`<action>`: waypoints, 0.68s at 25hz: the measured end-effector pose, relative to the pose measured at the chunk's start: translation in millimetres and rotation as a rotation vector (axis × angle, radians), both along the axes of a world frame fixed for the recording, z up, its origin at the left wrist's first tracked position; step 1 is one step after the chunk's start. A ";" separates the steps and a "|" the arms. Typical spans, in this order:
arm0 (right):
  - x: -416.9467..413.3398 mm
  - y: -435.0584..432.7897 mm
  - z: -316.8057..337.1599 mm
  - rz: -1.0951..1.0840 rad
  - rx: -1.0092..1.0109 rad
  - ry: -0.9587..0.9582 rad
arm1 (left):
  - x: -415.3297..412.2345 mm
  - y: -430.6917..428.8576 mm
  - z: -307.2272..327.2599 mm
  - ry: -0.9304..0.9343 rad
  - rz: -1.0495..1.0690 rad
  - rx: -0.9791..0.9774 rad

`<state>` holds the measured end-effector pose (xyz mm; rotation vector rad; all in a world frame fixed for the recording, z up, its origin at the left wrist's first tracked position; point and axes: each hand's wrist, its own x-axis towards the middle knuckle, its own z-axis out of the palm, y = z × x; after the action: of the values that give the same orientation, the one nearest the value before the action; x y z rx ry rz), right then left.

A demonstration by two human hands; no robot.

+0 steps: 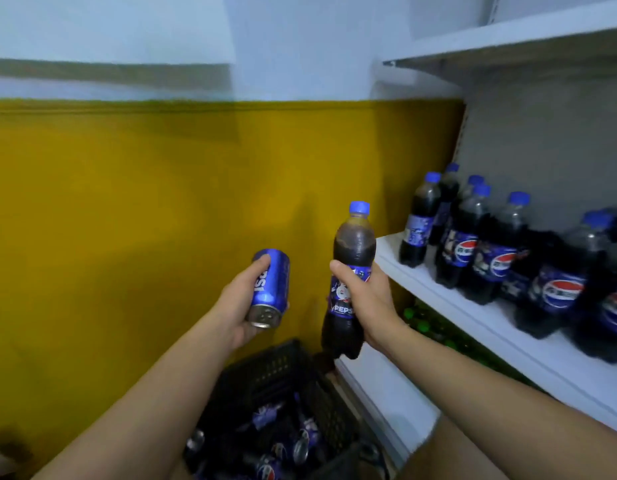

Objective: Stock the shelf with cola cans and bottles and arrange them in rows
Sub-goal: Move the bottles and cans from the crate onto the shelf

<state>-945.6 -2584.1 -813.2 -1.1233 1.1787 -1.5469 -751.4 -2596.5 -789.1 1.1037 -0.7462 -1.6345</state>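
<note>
Records yellow wall (127, 202) across left and centre, pale above. Holds can (270, 287) in left grip (243, 303), fingers curled round its side, thumb tip near the upper end. Can tilted, silver end low and toward camera, in the air above crate. Notes black crate (283, 368) low centre, just beside the shelf unit's base, with loose cans (300, 445) lying inside, blurred. Holds bottle (354, 251) in right grip (366, 303), wrapped round the label at mid-body. Bottle near upright, blue cap up, dark cola up to the shoulder, in the air just left of the shelf's end, apart from it. Finds white shelf (508, 327) at right carrying shelf bottles (490, 258), upright, blue caps, close together in loose rows. Makes out green caps (424, 323) on the level below, blurred. Sees only the underside of upper shelf (508, 43).
</note>
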 end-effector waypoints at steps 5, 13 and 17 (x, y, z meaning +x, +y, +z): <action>-71.1 63.8 61.4 -0.201 -0.129 0.201 | -67.3 26.0 28.5 0.032 -0.193 -0.024; -144.0 101.7 68.5 -0.392 -0.021 0.292 | -125.8 25.2 3.3 0.074 -0.371 0.139; -137.1 31.4 63.4 -0.249 0.115 0.245 | -123.3 -31.1 3.5 0.038 -0.340 0.139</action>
<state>-1082.7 -2552.7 -749.8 -1.1464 1.6034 -1.5323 -874.7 -2627.6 -785.6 1.0821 -0.8401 -2.0139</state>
